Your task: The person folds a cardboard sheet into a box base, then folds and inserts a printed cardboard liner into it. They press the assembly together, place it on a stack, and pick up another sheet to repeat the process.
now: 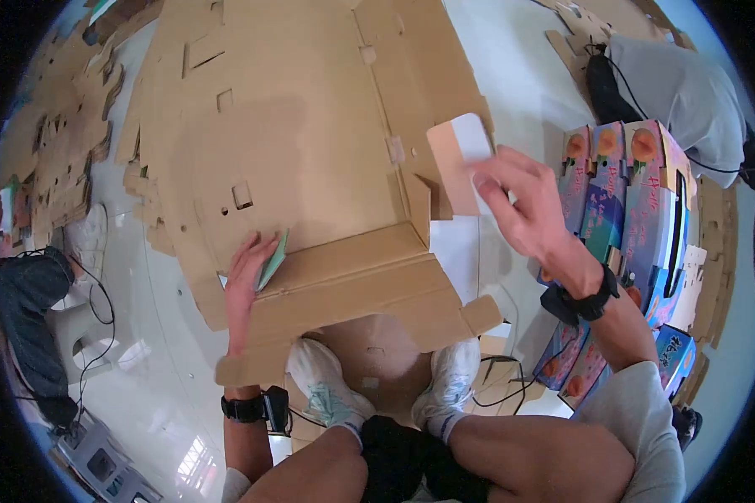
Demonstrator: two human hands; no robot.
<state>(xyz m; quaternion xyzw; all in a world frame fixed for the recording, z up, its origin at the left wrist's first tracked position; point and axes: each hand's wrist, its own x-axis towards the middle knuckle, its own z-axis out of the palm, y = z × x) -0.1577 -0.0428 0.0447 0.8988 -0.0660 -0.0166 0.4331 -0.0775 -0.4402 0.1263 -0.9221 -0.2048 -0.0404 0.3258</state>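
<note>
My right hand [524,197] pinches a flat card with rounded corners [455,163], part peach-orange and part white, above the right edge of a large brown cardboard sheet [302,151]. The fingertips are slightly blurred. At the sheet's near left, my left hand [250,264] holds a green card [273,261] by the folded front flap [369,306]. Its thumb is hidden, and the forearm passes behind the flap's left end. The sheet lies unfolded, with small cut slots and raised side flaps.
Printed pink and blue boxes [642,193] stand stacked at right. Cut cardboard pieces [67,168] are piled at left. Another person's leg [29,289] is at left, and a person in grey clothing [679,92] is at upper right. My white shoes [327,381] flank the near flap.
</note>
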